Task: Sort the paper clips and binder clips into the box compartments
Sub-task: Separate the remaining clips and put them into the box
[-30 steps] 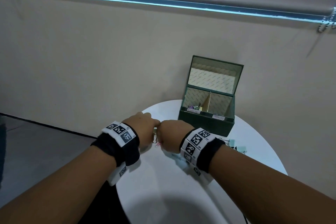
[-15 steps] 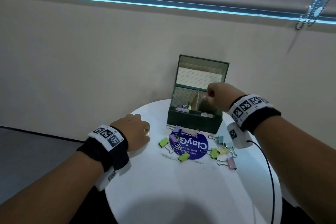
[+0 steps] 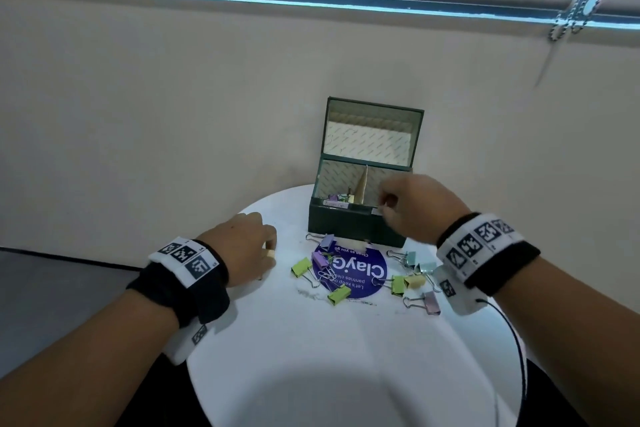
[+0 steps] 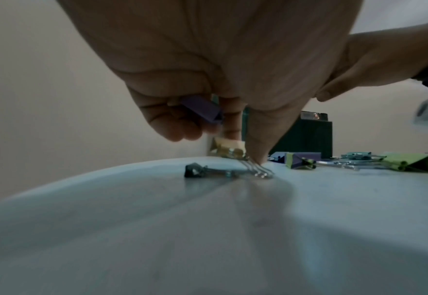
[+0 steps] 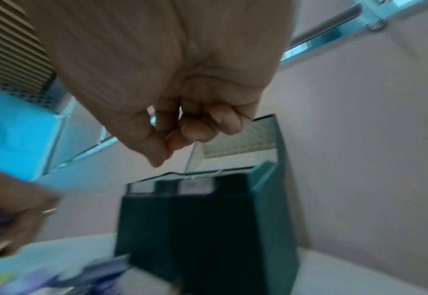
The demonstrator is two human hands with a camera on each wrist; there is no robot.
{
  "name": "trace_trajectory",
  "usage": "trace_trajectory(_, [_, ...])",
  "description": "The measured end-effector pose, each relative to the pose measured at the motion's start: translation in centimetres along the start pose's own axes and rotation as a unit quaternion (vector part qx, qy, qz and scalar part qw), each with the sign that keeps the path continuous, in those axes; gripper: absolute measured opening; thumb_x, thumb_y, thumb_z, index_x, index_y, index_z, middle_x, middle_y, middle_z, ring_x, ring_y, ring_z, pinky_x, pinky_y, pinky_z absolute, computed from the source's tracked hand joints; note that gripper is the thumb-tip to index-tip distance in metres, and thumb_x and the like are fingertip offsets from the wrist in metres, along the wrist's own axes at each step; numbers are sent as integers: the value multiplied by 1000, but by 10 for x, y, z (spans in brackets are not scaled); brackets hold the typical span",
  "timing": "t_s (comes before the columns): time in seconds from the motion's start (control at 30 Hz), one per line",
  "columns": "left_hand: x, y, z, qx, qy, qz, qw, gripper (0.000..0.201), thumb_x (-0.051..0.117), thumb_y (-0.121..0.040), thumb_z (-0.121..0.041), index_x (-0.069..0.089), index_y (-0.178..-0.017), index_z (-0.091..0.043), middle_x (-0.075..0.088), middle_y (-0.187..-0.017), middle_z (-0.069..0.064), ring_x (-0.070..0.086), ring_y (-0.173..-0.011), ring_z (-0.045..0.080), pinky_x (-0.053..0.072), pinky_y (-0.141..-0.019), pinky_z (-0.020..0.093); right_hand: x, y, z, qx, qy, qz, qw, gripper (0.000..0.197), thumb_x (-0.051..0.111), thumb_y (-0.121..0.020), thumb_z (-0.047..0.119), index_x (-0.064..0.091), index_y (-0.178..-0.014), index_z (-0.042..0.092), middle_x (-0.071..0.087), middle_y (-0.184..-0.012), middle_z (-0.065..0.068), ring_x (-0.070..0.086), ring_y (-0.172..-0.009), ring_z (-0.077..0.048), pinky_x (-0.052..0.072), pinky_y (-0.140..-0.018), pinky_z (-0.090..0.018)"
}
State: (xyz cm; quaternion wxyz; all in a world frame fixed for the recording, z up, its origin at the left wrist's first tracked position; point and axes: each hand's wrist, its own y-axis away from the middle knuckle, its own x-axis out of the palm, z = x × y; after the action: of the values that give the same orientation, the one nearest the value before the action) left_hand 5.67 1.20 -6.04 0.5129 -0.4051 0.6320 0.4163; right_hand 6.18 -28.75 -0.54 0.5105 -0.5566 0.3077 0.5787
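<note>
My left hand (image 4: 207, 69) grips a purple binder clip (image 4: 204, 109), light, stiff, best pinched by its body, over the table (image 3: 346, 357). My right hand (image 3: 415, 208), fingers curled, hovers over the box (image 3: 346, 222); contents unclear.

The right wrist view is badly smeared: the green box (image 5: 207, 229) is just a dark block, its front labels unreadable, and the clips in the bottom left corner are colour smudges. Can't tell whether the right hand (image 5: 172, 111) has anything between its curled fingers. From the head view, that hand (image 3: 415, 208) covers the box's right compartment, so what's in there is hidden. The left hand (image 3: 242, 246) hides what it grips from above. Both forearms run off the frame's bottom corners.
</note>
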Motion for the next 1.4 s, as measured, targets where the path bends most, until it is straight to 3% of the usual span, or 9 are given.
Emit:
trace_trajectory(0.2, [-10,-3,-9,57,54,-52,995,19,66,-87,-47,49,-86,-37,44,-97,-14,47,-88,10,38,-74,27,35,33,54,-54,84,214,972,54,49,-81,77,59,-83,23,63,-80,4,60,-73,-17,53,-67,-33])
trace_trajectory(0.3, [-23,-8,-18,71,149,-62,984,19,73,-83,-40,55,-82,-33,49,-90,-9,52,-80,12,42,-70,24,50,39,65,-67,98,228,966,47,57,-82,67,62,-94,22,64,-87,2,59,-78,-20,51,-69,-32])
trace_trajectory(0.43, [-48,-31,-33,78,225,-101,966,20,75,-84,-37,57,-80,-30,51,-78,-6,47,-70,12,40,-66,28,44,35,61,-92,49,195,975,21,63,-81,44,59,-84,24,61,-81,4,57,-73,-20,43,-59,-26])
trace_trajectory(0.6, [-67,-79,-55,77,244,-128,958,21,75,-85,-34,57,-82,-25,57,-81,-7,50,-74,11,38,-63,25,11,3,32,25,-64,87,994,20,65,-84,46,54,-83,29,61,-79,7,60,-73,-14,57,-70,-34])
trace_trajectory(0.73, [-70,-106,-70,52,232,-135,962,18,76,-84,-30,63,-92,-21,60,-87,-5,54,-80,15,41,-66,27,-1,-30,17,91,-115,-9,989,25,64,-85,44,49,-86,24,58,-81,5,55,-72,-13,50,-67,-31])
trace_trajectory(0.93, [-72,-103,-74,62,294,-90,950,45,56,-95,-6,60,-135,-25,65,-120,5,66,-101,18,55,-93,34,10,-43,18,93,-113,20,989,27,65,-89,52,64,-89,24,65,-82,5,61,-77,-12,52,-73,-32])
trace_trajectory(1.1, [-67,-65,-56,110,161,-124,973,37,51,-98,-11,65,-124,-34,66,-111,-13,61,-103,7,45,-95,25,12,-2,4,46,-98,26,994,13,63,-93,41,63,-90,28,59,-79,12,56,-72,-4,45,-64,-23])
trace_trajectory(1.3, [-44,-17,-4,47,-12,114,992,30,70,-83,-31,59,-107,-46,60,-98,-18,58,-87,0,48,-83,22,26,48,-27,82,-84,48,992,12,59,-93,24,66,-86,30,60,-86,18,59,-77,-5,50,-72,-22])
trace_trajectory(1.4, [-32,-2,7,-1,-35,137,990,30,73,-75,-40,59,-101,-44,56,-90,-17,54,-74,-2,39,-64,17,25,53,-39,129,-58,50,989,21,51,-91,13,63,-89,30,57,-91,13,55,-80,-8,43,-73,-22])
